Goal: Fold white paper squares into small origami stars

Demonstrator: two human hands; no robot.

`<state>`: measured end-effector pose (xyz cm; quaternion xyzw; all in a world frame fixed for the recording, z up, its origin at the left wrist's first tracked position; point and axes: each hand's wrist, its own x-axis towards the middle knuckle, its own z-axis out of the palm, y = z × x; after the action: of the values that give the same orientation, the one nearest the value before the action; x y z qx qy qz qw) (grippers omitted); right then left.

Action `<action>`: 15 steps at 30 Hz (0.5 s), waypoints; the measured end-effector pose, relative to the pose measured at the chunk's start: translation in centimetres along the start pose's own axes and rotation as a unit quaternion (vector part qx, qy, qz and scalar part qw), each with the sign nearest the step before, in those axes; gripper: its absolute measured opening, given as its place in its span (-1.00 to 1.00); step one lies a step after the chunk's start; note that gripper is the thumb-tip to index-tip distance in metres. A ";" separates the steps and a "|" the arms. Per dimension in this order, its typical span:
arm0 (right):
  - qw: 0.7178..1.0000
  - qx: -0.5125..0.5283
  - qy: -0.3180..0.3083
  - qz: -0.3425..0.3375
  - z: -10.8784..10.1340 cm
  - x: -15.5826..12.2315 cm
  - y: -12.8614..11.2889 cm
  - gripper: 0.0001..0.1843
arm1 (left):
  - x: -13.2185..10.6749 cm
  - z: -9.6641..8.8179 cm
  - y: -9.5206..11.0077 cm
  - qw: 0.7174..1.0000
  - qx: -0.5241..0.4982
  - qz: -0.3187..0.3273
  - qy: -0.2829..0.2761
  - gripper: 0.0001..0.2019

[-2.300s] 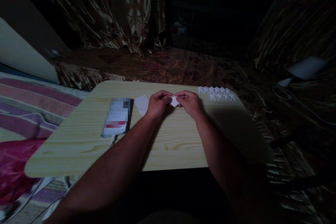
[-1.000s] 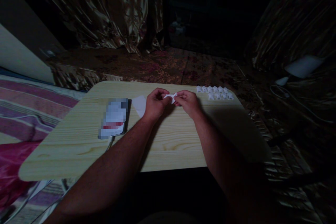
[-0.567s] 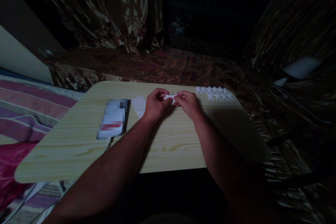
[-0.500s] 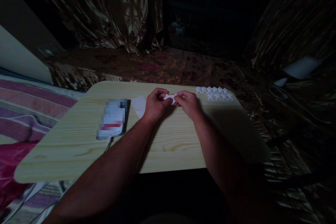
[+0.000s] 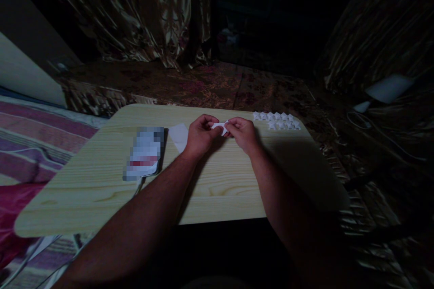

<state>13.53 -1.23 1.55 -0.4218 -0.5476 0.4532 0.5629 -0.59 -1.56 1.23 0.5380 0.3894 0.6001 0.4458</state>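
Striped bedding [image 5: 37,128] fills the left of a dim room, next to a pale wood-grain folding table [image 5: 213,189]. On the table's left lies a pixelated phone [image 5: 144,151] with a white cable [image 5: 138,184] at its near end; just beyond it, a white paper sheet [image 5: 177,135] lies partly behind the left hand [image 5: 201,134]. That hand pinches one end of a small folded white paper [image 5: 221,124], thumb on the near side, fingers curled behind. The paper spans the gap between the hands, its long axis running roughly left to right, neither hand clearly nearer. The right hand [image 5: 243,132] grips the other end, fingertips turned inward, mirroring the left. Farther right, near the table's far edge, sit two rows of folded paper stars [image 5: 270,116].
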 end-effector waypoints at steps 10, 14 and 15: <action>1.000 -0.004 0.004 0.002 0.1 0.0 0.0 -0.79 | -0.1 0.1 0.0 1.000 0.021 0.021 0.011 -0.79; 1.000 0.003 0.000 -0.004 0.1 -0.1 0.0 -0.82 | -0.1 0.2 0.1 0.999 0.030 0.021 0.014 -0.79; 1.000 0.003 0.000 -0.002 0.1 -0.1 0.0 -0.82 | -0.1 0.2 0.1 0.999 0.028 0.019 0.015 -0.80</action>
<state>13.46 -1.31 1.54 -0.4189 -0.5469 0.4541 0.5650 -0.42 -1.71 1.30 0.5483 0.4027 0.6054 0.4130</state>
